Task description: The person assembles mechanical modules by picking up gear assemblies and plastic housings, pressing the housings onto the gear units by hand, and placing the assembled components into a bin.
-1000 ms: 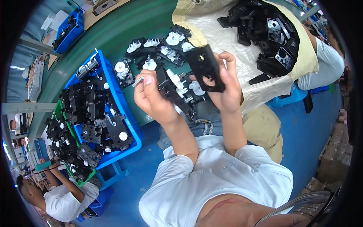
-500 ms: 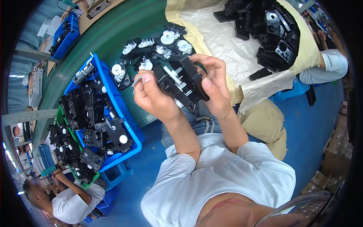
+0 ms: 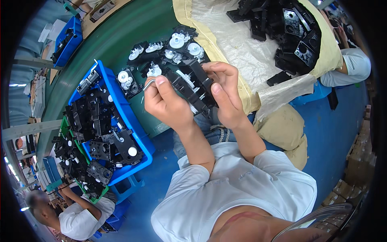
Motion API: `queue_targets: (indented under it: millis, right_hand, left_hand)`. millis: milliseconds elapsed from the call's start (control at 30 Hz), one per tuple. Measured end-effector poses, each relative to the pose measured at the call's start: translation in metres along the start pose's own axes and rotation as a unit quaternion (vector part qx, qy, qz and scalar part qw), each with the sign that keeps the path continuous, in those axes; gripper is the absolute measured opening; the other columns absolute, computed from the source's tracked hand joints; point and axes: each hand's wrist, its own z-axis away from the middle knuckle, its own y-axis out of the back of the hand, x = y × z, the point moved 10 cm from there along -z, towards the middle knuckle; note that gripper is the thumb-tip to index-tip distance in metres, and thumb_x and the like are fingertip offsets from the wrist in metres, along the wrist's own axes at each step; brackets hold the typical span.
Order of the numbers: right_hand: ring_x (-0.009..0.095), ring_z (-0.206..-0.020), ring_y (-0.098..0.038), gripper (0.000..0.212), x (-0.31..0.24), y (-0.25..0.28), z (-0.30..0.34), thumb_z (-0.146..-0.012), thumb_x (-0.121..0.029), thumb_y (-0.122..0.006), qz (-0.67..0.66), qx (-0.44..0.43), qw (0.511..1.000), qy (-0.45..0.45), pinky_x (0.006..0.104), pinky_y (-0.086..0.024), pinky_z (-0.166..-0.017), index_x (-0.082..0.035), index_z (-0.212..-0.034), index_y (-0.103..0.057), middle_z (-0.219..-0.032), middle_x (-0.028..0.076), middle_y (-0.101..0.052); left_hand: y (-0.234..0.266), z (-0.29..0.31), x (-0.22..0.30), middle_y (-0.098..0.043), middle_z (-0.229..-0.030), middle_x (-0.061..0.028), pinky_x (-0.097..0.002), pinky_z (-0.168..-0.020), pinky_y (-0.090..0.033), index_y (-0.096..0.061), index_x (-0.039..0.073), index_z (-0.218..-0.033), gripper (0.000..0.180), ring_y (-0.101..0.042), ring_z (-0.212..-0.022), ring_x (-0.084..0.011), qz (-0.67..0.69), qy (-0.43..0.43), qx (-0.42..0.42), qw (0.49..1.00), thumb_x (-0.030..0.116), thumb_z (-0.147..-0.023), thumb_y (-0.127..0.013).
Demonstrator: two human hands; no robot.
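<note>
In front of my chest, both hands hold a black plastic gear housing point(image 3: 204, 84), with white gears point(image 3: 186, 79) and thin metal pins showing in the gap between its two sides. My left hand point(image 3: 168, 103) is closed at its left side, and a bent metal rod point(image 3: 149, 84) sticks out between thumb and forefinger. My right hand point(image 3: 226, 94) grips the right side, thumb on the near face and fingers curled behind the upper end. Just beyond my hands, several black gear assemblies point(image 3: 176, 54) with white gears lie on the green work surface point(image 3: 117, 42).
To the left stand a blue crate point(image 3: 139, 141) and a green crate point(image 3: 100, 195), both filled with black assemblies. A lined yellowish sack point(image 3: 219, 24) at the upper right holds black housings point(image 3: 290, 36). Co-workers sit at lower left point(image 3: 82, 220) and far right point(image 3: 354, 68).
The housing has turned slightly in my hands, and the gap between its sides looks narrower. My left hand has shifted a little right; the rod is still in it.
</note>
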Motion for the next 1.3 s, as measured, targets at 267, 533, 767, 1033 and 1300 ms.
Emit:
queue_targets:
  millis: [267,533,767,1033,1300]
  right_hand:
    - [0.023,-0.103,-0.046,0.037,-0.005,-0.009,0.001,-0.091,-0.002,-0.038,0.095,-0.025,0.995,0.020,0.0340,-0.038,-0.094,-0.001,-0.128,-0.035,-0.125,0.018,-0.041]
    - [0.029,-0.113,-0.043,0.046,-0.018,-0.016,0.006,-0.087,-0.005,-0.042,0.077,-0.023,0.989,0.125,0.0406,-0.036,-0.098,-0.005,-0.132,-0.033,-0.135,0.023,-0.035]
    - [0.036,-0.138,-0.026,0.066,0.006,-0.033,0.003,-0.082,-0.015,-0.051,-0.160,-0.045,0.986,-0.028,0.0474,-0.022,-0.111,-0.008,-0.142,-0.027,-0.155,0.022,-0.012]
    - [0.035,-0.140,-0.025,0.067,0.011,-0.076,0.008,-0.081,-0.021,-0.054,-0.169,-0.107,0.977,-0.074,0.0462,-0.019,-0.113,-0.005,-0.142,-0.030,-0.155,0.020,-0.016]
    - [0.030,-0.122,-0.047,0.058,0.027,-0.099,0.013,-0.081,-0.025,-0.057,-0.292,-0.161,0.933,-0.136,0.0397,-0.037,-0.101,-0.001,-0.132,-0.041,-0.137,0.021,-0.043]
  left_hand:
    - [0.001,-0.001,0.008,-0.052,-0.071,-0.0057,-0.0265,-0.060,-0.038,-0.050,0.001,-0.070,0.028,-0.041,-0.064,-0.0127,-0.060,-0.018,-0.003,0.998,0.013,-0.094,-0.050]
    - [-0.016,0.008,0.011,-0.052,-0.091,-0.0099,-0.0302,-0.071,-0.042,-0.051,-0.003,-0.109,0.029,-0.045,-0.076,-0.0185,0.041,0.002,-0.187,0.981,0.017,-0.088,-0.051]
    - [-0.002,0.023,0.030,-0.054,-0.123,-0.0191,-0.0378,-0.091,-0.047,-0.040,-0.006,-0.137,0.082,-0.056,-0.107,-0.0275,-0.137,-0.029,-0.308,0.941,0.018,-0.067,-0.077]
    - [0.054,0.028,0.049,-0.063,-0.112,-0.0196,-0.0343,-0.082,-0.052,-0.053,-0.006,-0.126,0.076,-0.063,-0.095,-0.0254,-0.238,-0.108,-0.219,0.940,0.006,-0.057,-0.081]
    - [0.154,-0.014,0.120,-0.068,-0.079,-0.0083,-0.0251,-0.053,-0.046,-0.065,-0.001,-0.103,0.046,-0.056,-0.056,-0.0148,-0.426,-0.174,-0.029,0.888,0.002,-0.058,-0.078]
